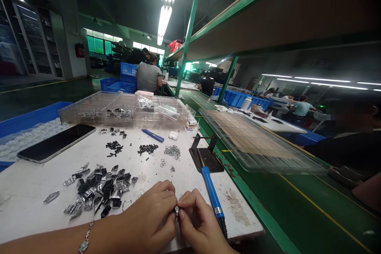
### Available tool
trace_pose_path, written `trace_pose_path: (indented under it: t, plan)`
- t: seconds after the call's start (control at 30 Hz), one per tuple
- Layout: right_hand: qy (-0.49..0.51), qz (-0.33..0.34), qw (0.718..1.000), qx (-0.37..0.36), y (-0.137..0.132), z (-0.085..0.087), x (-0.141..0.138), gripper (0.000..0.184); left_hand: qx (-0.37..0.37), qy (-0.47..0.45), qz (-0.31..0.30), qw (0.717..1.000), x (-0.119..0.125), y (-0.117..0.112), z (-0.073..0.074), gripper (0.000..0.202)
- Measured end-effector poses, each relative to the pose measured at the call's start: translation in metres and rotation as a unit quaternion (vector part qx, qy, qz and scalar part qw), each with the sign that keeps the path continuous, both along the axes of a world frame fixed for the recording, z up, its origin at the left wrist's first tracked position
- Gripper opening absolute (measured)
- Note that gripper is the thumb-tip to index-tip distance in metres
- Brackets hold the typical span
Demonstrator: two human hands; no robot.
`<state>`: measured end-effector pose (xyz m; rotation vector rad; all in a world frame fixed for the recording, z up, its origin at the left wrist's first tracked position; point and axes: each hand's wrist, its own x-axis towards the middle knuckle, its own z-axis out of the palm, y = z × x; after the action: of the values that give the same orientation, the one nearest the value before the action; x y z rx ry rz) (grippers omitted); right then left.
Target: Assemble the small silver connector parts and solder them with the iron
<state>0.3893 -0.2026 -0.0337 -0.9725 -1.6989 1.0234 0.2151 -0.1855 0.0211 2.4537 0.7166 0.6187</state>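
Observation:
My left hand [154, 216] and my right hand [198, 220] meet at the front of the white table, fingertips pinched together. Between them is a small shiny metal part [176, 209], mostly covered by the fingers. Left of my hands lies a heap of silver and black metal pieces [101, 188]. Farther back are piles of small black parts [148, 149] and tiny silver parts [172, 152]. A blue soldering iron [212, 190] rests beside my right hand, its tip on a black stand [205, 154].
A black phone [58, 143] lies at the left, near a blue bin [35, 117] of white pieces. Behind are a clear divided box [89, 107], a blue tool [152, 135] and a white case [173, 135]. A clear tray [258, 143] stands at the right. Several people sit farther off.

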Motion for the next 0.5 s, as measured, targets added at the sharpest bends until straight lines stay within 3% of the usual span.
trace_pose_path:
  t: [0.5]
  plan:
    - [0.032, -0.01, 0.999, -0.035, -0.0001, 0.0062, -0.0004, 0.029, 0.024, 0.038, 0.034, 0.998, 0.0031, -0.0006, -0.0017, 0.018]
